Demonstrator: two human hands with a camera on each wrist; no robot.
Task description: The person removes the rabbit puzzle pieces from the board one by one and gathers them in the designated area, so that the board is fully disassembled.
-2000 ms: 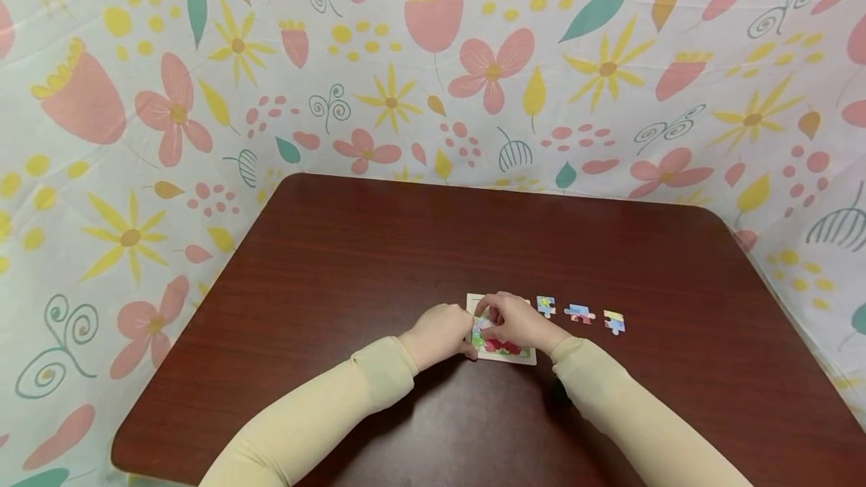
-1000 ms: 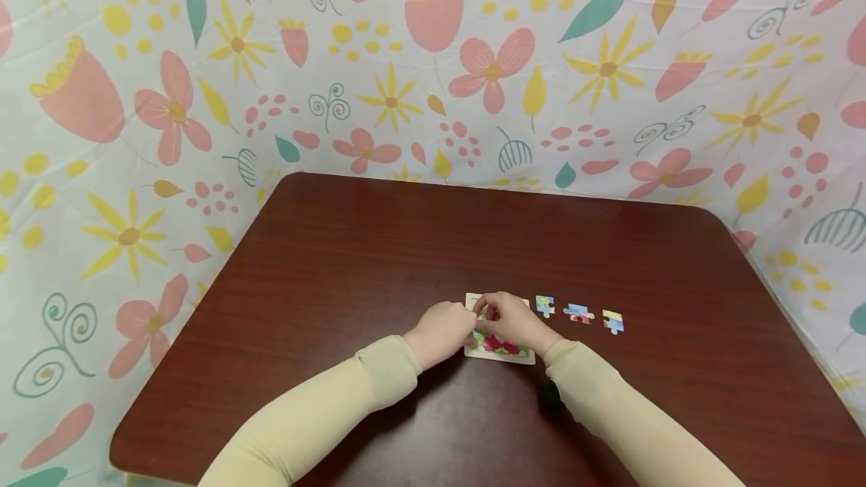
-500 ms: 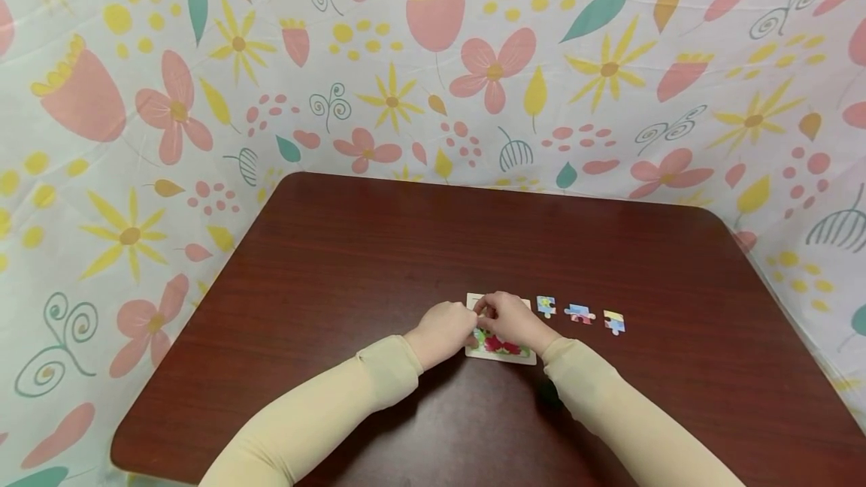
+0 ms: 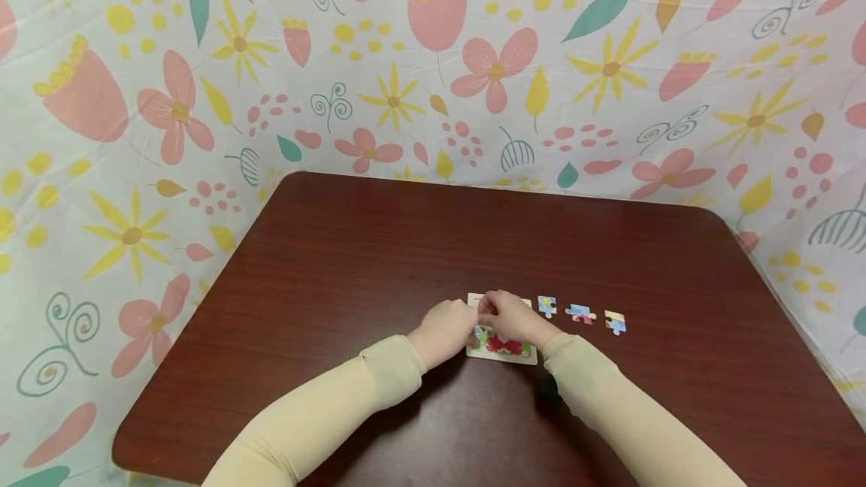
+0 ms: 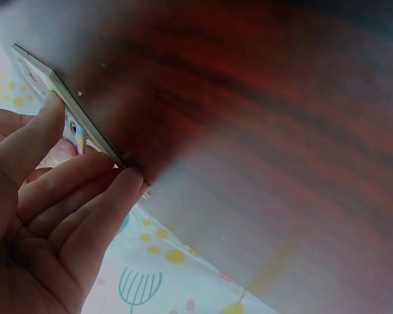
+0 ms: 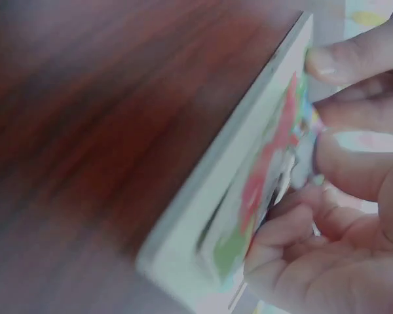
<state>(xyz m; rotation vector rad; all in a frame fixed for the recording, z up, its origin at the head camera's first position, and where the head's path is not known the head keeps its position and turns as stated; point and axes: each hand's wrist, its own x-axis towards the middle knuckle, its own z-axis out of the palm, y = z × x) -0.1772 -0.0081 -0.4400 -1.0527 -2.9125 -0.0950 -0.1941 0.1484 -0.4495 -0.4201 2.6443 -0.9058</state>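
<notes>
A small jigsaw board [image 4: 502, 358] with a pale frame and a red and green picture lies on the table, partly covered by both hands. My left hand [image 4: 443, 331] holds the board's left side, its thumb and fingers on the frame in the left wrist view. My right hand [image 4: 516, 319] reaches over the board from the right. Between its thumb and fingers it pinches a light-coloured puzzle piece [image 6: 305, 156], tilted above the picture in the right wrist view. The hands nearly touch, and fingers hide much of that piece.
Right of the board lie three loose puzzle pieces: a blue one with yellow [image 4: 547, 307], a blue and red one [image 4: 580, 313], and a yellow and blue one [image 4: 615, 322]. A dark object [image 4: 549, 388] sits by the right sleeve. Flowered cloth [image 4: 433, 58] hangs behind the table [image 4: 379, 246].
My right hand has shifted slightly and its fingers have drawn closer together over the board's upper left. My left hand has moved a little up and right. The loose pieces have not moved.
</notes>
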